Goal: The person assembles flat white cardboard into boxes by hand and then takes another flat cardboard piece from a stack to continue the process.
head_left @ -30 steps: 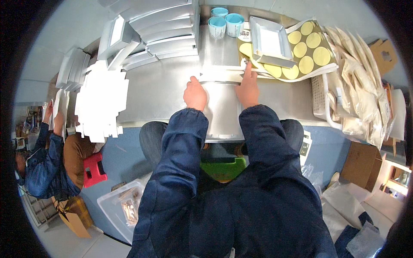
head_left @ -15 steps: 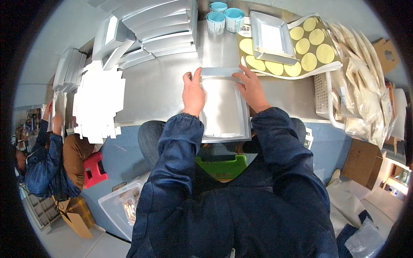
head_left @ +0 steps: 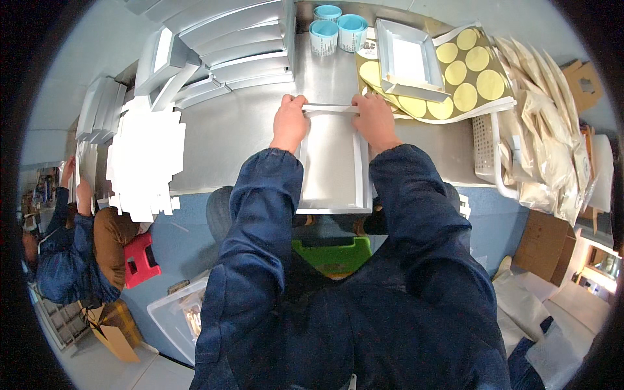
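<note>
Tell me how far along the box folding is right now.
Done: folded white cardboard trays stand stacked at the back left, and one finished white tray lies on the sheets of round yellow stickers. In hand: the left hand and right hand press the far edge of a flat white cardboard blank on the steel table. Left: its side walls lie unfolded.

Bright, even overhead light; soft glare on the steel table [head_left: 247,130] toward 12 o'clock. Shadows are faint. Fisheye bending grows toward the rim, ending in a black vignette. Centre sharp, edges softer.
</note>
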### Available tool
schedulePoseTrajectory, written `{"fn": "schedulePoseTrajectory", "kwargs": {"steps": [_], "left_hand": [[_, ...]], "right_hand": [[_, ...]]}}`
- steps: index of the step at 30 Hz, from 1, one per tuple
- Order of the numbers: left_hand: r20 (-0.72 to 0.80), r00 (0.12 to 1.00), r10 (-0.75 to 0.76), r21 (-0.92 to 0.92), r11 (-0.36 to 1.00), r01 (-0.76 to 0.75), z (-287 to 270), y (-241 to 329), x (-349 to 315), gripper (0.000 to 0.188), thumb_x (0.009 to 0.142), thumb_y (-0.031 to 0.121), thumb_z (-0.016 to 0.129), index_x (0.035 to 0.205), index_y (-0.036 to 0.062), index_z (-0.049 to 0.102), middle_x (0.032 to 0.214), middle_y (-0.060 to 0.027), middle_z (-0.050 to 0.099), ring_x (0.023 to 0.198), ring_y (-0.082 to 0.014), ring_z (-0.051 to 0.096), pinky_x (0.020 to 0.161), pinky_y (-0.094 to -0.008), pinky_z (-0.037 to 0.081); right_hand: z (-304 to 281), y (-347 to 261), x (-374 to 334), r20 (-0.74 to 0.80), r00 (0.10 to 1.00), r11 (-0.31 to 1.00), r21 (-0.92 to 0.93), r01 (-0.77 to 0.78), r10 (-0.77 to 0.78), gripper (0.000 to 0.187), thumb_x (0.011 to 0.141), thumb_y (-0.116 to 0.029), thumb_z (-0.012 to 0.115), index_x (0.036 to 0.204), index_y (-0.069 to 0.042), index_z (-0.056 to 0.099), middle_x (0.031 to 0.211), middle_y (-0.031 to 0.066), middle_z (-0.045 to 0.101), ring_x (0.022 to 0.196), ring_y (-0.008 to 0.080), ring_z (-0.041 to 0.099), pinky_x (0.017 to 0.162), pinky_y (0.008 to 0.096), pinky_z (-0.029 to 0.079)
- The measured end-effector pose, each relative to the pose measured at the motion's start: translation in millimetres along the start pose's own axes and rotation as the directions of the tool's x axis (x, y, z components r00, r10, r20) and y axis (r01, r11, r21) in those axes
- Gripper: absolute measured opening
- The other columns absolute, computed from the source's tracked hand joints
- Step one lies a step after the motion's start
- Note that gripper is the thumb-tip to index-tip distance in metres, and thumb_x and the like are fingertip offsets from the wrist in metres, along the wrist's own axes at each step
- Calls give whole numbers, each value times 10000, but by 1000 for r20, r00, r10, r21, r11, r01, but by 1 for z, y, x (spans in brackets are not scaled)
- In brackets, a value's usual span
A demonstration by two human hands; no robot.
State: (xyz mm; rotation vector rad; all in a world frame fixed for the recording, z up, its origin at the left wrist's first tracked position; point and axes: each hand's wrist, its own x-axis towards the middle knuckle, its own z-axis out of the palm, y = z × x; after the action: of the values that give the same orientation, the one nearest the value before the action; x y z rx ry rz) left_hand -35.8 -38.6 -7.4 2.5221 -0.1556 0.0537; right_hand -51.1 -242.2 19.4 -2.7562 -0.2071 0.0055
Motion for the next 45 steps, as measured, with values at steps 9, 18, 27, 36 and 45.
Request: {"fn": "schedulePoseTrajectory", "kwargs": {"steps": [9, 18, 27, 36, 45], "left_hand": [[-75, 992, 101, -269, 956, -118, 2, -4, -18, 156, 771, 1, 521, 894, 44, 606, 914, -162, 623, 869, -337, 592, 780, -384, 467], [21, 994, 109, -373, 923, -93, 9, -6, -16, 309, 746, -59, 513, 1023, 57, 588, 969, -176, 589, 948, -357, 557, 846, -383, 453], [126, 986, 111, -90, 991, -100, -33, -6, -37, 653, 711, 39, 631, 1296, 39, 340, 1201, -259, 449, 1082, -386, 486, 961, -381, 388], [99, 992, -77, -45, 996, 81, -30, 7, -53, 660, 691, -37, 609, 1279, 60, 324, 1139, -249, 473, 1057, -432, 488, 920, -451, 415], [120, 974, 195, 475, 850, -228, -39, 41, -72, 122, 756, 52, 565, 856, 42, 633, 908, -143, 600, 937, -303, 596, 799, -389, 491]], "right_hand": [[1, -1, -32, -64, 956, 954, -113, 277, -286, 398, 828, -129, 542, 1224, -118, 510, 1001, 123, 561, 987, 286, 550, 810, 373, 470], [6, 10, -12, 29, 961, 942, 209, 262, -273, 382, 856, -310, 559, 1164, -86, 530, 1065, 142, 561, 1001, 313, 540, 846, 494, 409], [19, -27, 2, 92, 960, 925, -257, 279, -264, 263, 816, -301, 602, 956, -80, 583, 897, 98, 630, 896, 279, 602, 787, 424, 449], [46, -68, 12, 16, 956, 944, -155, 291, -292, 113, 809, -108, 536, 878, -79, 621, 822, 85, 645, 810, 251, 642, 689, 398, 490], [56, -54, 15, -66, 944, 941, -128, 315, -325, 117, 785, -114, 544, 837, -82, 644, 816, 95, 646, 801, 265, 651, 652, 386, 532]]}}
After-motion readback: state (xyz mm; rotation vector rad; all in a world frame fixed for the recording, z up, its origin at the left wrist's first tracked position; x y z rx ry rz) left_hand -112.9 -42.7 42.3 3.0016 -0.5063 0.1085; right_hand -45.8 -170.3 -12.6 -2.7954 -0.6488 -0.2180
